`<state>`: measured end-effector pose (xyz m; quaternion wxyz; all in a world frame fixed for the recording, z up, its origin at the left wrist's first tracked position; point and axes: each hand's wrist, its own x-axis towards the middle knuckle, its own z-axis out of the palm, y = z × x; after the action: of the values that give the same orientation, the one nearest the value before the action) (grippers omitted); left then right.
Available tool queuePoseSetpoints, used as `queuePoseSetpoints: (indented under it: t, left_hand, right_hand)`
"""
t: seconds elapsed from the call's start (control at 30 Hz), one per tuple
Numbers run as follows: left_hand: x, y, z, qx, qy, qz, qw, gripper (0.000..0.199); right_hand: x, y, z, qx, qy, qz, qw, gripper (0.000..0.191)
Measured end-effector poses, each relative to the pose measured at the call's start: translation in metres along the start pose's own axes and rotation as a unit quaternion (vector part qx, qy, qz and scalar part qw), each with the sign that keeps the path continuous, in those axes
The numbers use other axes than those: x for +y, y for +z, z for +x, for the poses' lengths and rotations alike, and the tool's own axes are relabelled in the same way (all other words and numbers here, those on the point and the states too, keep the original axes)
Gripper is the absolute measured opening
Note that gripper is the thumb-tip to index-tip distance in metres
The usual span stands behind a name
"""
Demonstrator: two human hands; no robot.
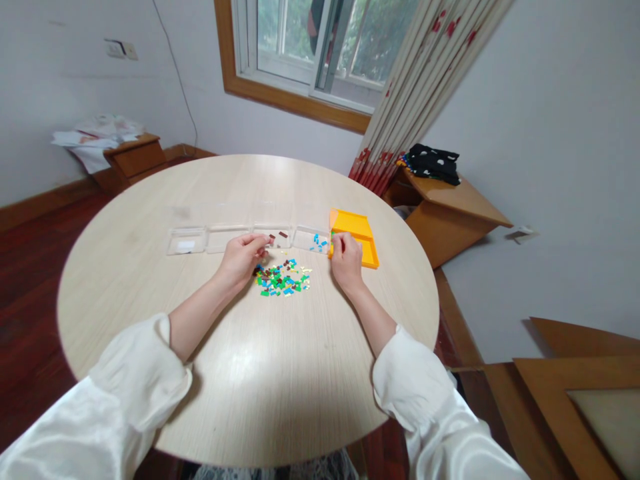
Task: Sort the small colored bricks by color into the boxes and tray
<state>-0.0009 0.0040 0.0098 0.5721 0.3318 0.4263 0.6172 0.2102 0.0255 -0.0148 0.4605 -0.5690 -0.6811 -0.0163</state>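
My left hand (244, 259) is closed in a pinch at the clear boxes, with a small brown toy brick (271, 238) at its fingertips. Another brown brick (283, 235) lies in the clear compartment (257, 230) beside it. My right hand (347, 259) is closed over the left side of an open yellow box (371, 255); a bit of green, seemingly a small brick, shows at its fingertips. Between the hands, a loose pile of small green, blue, brown and yellow bricks (281, 280) lies on the table. Several blue bricks (317, 241) sit in the clear box (300, 237) left of the yellow one.
The round wooden table (260, 380) holds a row of clear boxes with lids raised behind, including the leftmost box (173, 243) with a white label. Beyond stand a side cabinet (450, 207) with dark cloth, a curtain (420, 73), and a stool-like cabinet with papers (105, 133).
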Motion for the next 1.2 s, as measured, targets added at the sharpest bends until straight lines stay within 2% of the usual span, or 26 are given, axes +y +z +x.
queuePoseSetpoints:
  t: [0.23, 0.43, 0.57, 0.67, 0.77, 0.9, 1.03, 1.2]
  left_hand:
    - [0.001, 0.0, 0.0, 0.004, 0.013, 0.02, 1.0, 0.019]
    - [0.0, 0.0, 0.0, 0.015, 0.033, 0.057, 0.998, 0.017]
    - [-0.003, -0.003, 0.003, 0.027, 0.069, 0.093, 0.993, 0.018]
    - [-0.003, -0.006, 0.005, 0.04, 0.098, 0.128, 0.986, 0.021]
    - [0.0, -0.009, 0.007, 0.053, 0.119, 0.192, 0.973, 0.022]
    - [0.006, -0.015, 0.011, 0.039, 0.156, 0.312, 0.936, 0.021]
    - [0.008, -0.019, 0.011, 0.001, 0.188, 0.466, 0.864, 0.016]
    - [0.005, -0.017, 0.005, -0.07, 0.207, 0.594, 0.774, 0.022]
  right_hand:
    - [0.002, 0.001, 0.0, -0.003, 0.028, 0.083, 0.996, 0.023]
    - [0.004, 0.002, 0.0, -0.015, -0.006, 0.078, 0.997, 0.023]
    - [0.004, 0.001, 0.0, -0.007, -0.018, 0.054, 0.998, 0.025]
    - [0.0, 0.0, -0.001, -0.001, -0.037, 0.051, 0.998, 0.024]
    - [-0.009, 0.0, -0.005, -0.023, -0.069, 0.054, 0.996, 0.023]
    - [-0.029, 0.003, -0.014, -0.116, -0.104, 0.048, 0.987, 0.026]
    - [-0.044, 0.006, -0.023, -0.212, -0.127, -0.005, 0.969, 0.029]
    - [-0.051, 0.006, -0.026, -0.239, -0.114, -0.068, 0.962, 0.034]
